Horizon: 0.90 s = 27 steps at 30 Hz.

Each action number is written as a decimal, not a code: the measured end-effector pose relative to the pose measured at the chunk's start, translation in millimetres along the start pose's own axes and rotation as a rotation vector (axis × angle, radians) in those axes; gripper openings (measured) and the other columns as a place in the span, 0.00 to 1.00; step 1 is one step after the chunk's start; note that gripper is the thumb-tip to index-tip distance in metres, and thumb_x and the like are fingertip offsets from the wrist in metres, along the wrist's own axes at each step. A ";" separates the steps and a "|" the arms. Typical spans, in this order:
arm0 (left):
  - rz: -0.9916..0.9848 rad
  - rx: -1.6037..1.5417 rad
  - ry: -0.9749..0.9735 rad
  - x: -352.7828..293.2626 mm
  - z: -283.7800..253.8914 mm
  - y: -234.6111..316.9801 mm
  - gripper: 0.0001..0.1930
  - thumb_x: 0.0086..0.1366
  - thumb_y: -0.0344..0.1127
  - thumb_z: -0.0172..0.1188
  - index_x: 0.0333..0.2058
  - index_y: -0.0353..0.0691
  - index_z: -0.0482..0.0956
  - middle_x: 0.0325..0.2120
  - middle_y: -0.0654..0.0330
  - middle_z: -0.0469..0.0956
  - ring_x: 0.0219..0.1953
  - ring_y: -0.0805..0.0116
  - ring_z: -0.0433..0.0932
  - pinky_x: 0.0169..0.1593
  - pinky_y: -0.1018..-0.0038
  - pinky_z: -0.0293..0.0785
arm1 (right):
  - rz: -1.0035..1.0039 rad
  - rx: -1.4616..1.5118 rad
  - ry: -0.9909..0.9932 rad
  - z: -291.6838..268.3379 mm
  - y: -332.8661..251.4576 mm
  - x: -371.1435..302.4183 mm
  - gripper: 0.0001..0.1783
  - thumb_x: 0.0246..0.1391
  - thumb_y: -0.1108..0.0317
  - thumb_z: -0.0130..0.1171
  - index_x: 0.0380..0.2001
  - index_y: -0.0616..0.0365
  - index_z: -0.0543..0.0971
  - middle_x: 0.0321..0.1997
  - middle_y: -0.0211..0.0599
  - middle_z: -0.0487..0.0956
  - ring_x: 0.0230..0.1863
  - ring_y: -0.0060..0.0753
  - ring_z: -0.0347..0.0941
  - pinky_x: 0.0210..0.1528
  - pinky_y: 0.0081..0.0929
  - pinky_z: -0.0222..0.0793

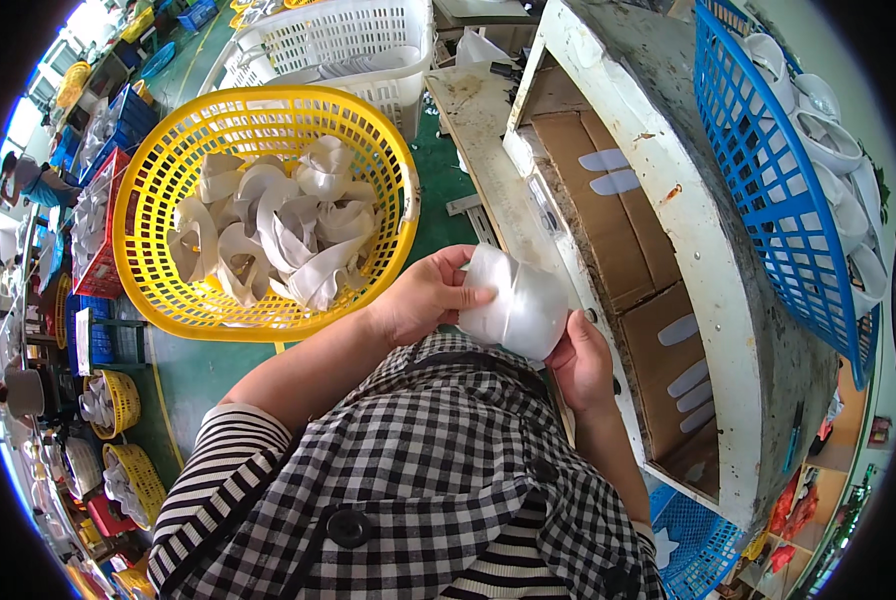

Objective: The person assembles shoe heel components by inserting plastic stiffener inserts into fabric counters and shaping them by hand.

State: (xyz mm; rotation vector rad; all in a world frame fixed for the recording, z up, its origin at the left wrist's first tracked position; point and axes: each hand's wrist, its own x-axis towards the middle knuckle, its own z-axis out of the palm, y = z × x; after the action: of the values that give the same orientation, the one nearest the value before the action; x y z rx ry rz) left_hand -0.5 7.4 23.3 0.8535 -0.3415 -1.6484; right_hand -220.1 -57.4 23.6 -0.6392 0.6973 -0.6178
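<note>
White cup-shaped piece [528, 310]: I saw it directly between the two sets of fingers, held in front of the checked apron [418, 440].
Its long axis: as far as I could judge, it slanted from the left thumb, at the farther end, down toward the right thumb, nearer the body.
Left hand [413, 298]: nearly closed, thumb laid over the piece's left side and the other fingers curled behind, pinching it.
Right hand [585, 368]: thumb and fingers slightly parted around the lower right edge; I could not tell how firmly, with the tips partly hidden.
Nearer hand: neither, since both touched it; the left thumb reached further over it.
Curved line on the piece: it crossed between the two thumbs.
Yellow basket [238, 330]: left of the left fingers, well apart, with loose white pieces [293, 225] inside.
Desk [483, 155]: beyond the fingers, ahead.
White cabinet [713, 400]: right of the right fingers, near, cardboard [618, 230] showing in its opening.
</note>
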 end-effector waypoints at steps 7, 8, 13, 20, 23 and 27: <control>0.024 0.370 0.024 -18.4 -28.3 -8.7 0.17 0.56 0.27 0.63 0.45 0.33 0.73 0.39 0.59 0.77 0.41 0.72 0.76 0.45 0.75 0.74 | -0.068 0.032 0.047 28.0 5.1 13.1 0.12 0.60 0.64 0.52 0.37 0.64 0.75 0.35 0.36 0.77 0.36 0.26 0.74 0.40 0.23 0.68; -0.025 0.294 -0.032 -20.9 -28.6 -9.3 0.19 0.56 0.30 0.64 0.46 0.33 0.72 0.39 0.59 0.77 0.42 0.71 0.76 0.47 0.74 0.72 | -0.119 -0.090 -0.007 5.7 10.8 18.4 0.12 0.60 0.65 0.52 0.37 0.64 0.75 0.33 0.34 0.76 0.33 0.23 0.71 0.37 0.21 0.66; 0.007 0.344 -0.033 -42.6 -22.0 2.4 0.20 0.57 0.37 0.65 0.45 0.33 0.74 0.37 0.62 0.78 0.41 0.73 0.75 0.50 0.76 0.68 | -0.003 -0.253 -0.126 44.6 9.3 18.9 0.14 0.59 0.65 0.52 0.43 0.64 0.73 0.33 0.30 0.74 0.30 0.19 0.67 0.35 0.17 0.62; 0.102 0.953 0.347 -76.3 -32.6 56.0 0.21 0.57 0.44 0.62 0.44 0.35 0.75 0.34 0.57 0.79 0.34 0.74 0.77 0.42 0.74 0.72 | 0.038 -0.534 -0.303 26.5 28.2 50.6 0.19 0.60 0.65 0.51 0.51 0.65 0.69 0.43 0.38 0.76 0.44 0.27 0.72 0.50 0.25 0.66; 0.217 1.518 0.587 -75.6 -87.5 104.4 0.21 0.57 0.45 0.61 0.45 0.38 0.73 0.31 0.59 0.77 0.33 0.66 0.77 0.38 0.69 0.73 | -0.017 -0.529 -0.256 28.0 28.1 59.4 0.19 0.60 0.65 0.52 0.51 0.65 0.69 0.42 0.37 0.76 0.44 0.26 0.72 0.50 0.25 0.67; 0.072 1.751 0.859 -98.1 -163.8 181.1 0.14 0.51 0.43 0.63 0.29 0.38 0.80 0.23 0.51 0.79 0.25 0.60 0.79 0.29 0.62 0.72 | 0.018 -0.508 -0.344 40.8 27.5 71.4 0.19 0.60 0.66 0.52 0.51 0.65 0.69 0.45 0.39 0.75 0.47 0.28 0.71 0.52 0.26 0.67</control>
State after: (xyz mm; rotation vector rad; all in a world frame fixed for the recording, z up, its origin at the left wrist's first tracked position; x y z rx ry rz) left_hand 247.7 87.1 59.7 2.5960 -1.1755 -0.3956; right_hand -138.4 -76.3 1.4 -1.1780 0.5343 -0.2967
